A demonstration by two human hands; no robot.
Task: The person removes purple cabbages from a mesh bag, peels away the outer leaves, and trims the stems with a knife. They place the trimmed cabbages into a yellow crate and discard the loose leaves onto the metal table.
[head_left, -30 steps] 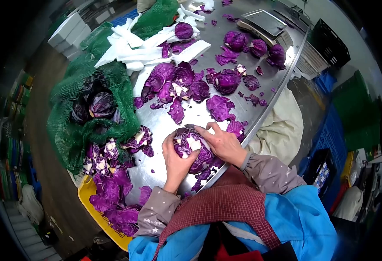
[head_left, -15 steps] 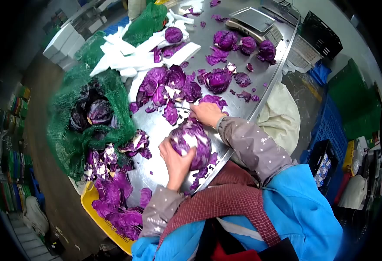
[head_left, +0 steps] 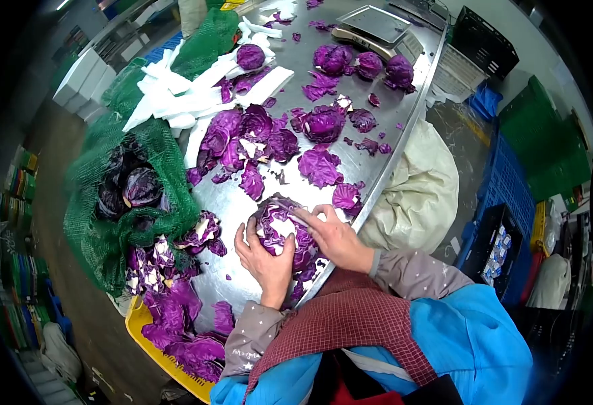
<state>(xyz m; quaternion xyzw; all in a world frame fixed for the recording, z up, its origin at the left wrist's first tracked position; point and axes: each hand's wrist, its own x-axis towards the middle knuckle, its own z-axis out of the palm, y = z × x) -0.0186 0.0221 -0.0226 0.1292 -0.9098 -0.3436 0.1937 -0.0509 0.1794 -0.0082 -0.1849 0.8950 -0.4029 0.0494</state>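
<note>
A large purple cabbage rests on the steel table near its front edge. My left hand grips its left side, fingers spread around it and thumb on its front. On the upper right side lies my right hand, its fingers touching the outer leaves; whether it also holds a small tool is too unclear to tell. Loose purple leaves lie just beyond the cabbage. A green net bag with dark cabbages stands to the left.
A yellow crate with purple leaves sits at the front left. Farther back are white foam strips, more cabbages and a scale. A pale sack hangs beside the table's right edge.
My right hand has moved from beyond the cabbage, near the leaves, back onto its upper right side. My left hand still holds the cabbage. The view has shifted slightly.
</note>
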